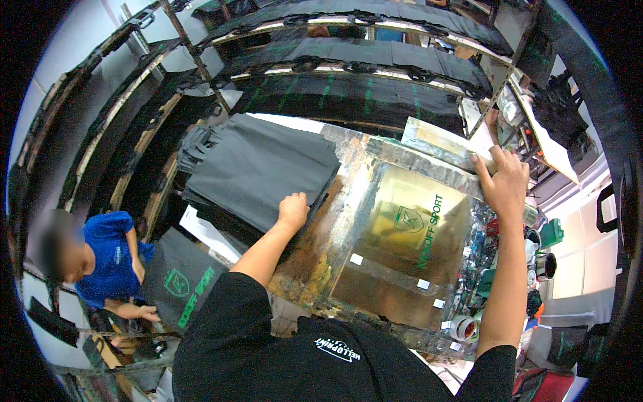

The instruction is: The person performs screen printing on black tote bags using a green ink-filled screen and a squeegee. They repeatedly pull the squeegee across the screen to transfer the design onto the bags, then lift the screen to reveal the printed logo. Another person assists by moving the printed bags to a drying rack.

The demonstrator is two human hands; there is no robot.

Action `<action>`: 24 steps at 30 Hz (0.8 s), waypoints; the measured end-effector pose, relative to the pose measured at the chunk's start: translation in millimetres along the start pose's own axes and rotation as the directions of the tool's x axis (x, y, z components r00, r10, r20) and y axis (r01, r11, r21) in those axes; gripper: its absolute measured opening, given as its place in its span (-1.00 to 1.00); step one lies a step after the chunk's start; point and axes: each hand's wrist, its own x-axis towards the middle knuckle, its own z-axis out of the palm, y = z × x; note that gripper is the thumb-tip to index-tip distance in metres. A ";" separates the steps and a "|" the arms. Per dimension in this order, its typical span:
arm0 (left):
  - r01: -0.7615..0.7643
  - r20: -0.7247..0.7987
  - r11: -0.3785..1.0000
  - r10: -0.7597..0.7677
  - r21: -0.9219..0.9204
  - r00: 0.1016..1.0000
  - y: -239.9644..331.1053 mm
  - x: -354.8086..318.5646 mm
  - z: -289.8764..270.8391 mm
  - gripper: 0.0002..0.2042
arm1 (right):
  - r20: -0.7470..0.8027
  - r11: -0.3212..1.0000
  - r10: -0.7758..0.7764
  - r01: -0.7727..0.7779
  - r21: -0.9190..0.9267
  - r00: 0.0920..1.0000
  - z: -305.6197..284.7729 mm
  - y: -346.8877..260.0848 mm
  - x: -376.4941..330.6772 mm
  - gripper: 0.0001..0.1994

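- The left hand [293, 209] rests curled on the near edge of a stack of dark fabric [258, 167], gripping the top sheet.
- The right hand [502, 179] lies flat, fingers spread, on the far rail of the screen frame [435, 151], holding nothing.
- The frame lies on a paint-stained table [321, 254], just right of the fabric.
- A tape roll [462, 328] sits at the frame's near right corner.
- A person in blue [107, 258] crouches at lower left over a printed dark sheet [177, 281].

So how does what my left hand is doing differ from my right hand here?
The left hand is curled, knuckles up, on the stack of dark fabric sheets; the right hand lies flat with fingers spread on the far edge of the printing screen frame. The left sits nearer the body, the right is stretched farther out. Both are bare and rest on something.
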 end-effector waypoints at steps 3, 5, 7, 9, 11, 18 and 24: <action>0.069 0.080 0.990 -0.059 -0.126 0.995 -3.0 3.1 -17.6 -0.65 | -0.042 1.000 -0.021 0.021 0.001 0.999 4.5 3.7 0.2 -0.52; 0.113 0.171 0.984 -0.089 -0.135 0.981 -1.5 4.1 -36.1 -0.62 | -0.051 0.999 -0.032 0.032 -0.007 0.998 2.0 4.6 0.0 -0.53; 0.108 0.137 0.975 -0.082 -0.194 0.987 -13.0 3.6 -32.3 -0.58 | -0.023 0.999 -0.036 0.035 -0.023 0.999 -1.6 2.1 0.0 -0.55; 0.121 0.142 0.964 -0.089 -0.238 0.986 -23.4 4.1 -37.3 -0.57 | -0.041 0.999 -0.046 0.045 -0.014 0.998 -1.3 0.5 0.2 -0.53; 0.071 0.067 0.968 -0.056 -0.240 0.996 -35.9 7.7 -30.3 -0.66 | -0.051 0.998 -0.053 0.053 -0.015 0.997 0.5 0.6 -0.2 -0.52; -0.305 0.085 0.928 0.329 -0.216 0.941 48.4 17.7 -93.8 -0.79 | -0.067 0.999 -0.047 0.046 -0.009 0.997 0.1 -1.1 -1.1 -0.49; -0.482 0.067 0.806 0.533 -0.343 0.843 219.6 20.3 -59.3 -0.85 | -0.052 0.998 -0.052 0.051 -0.025 0.997 0.2 6.4 1.6 -0.50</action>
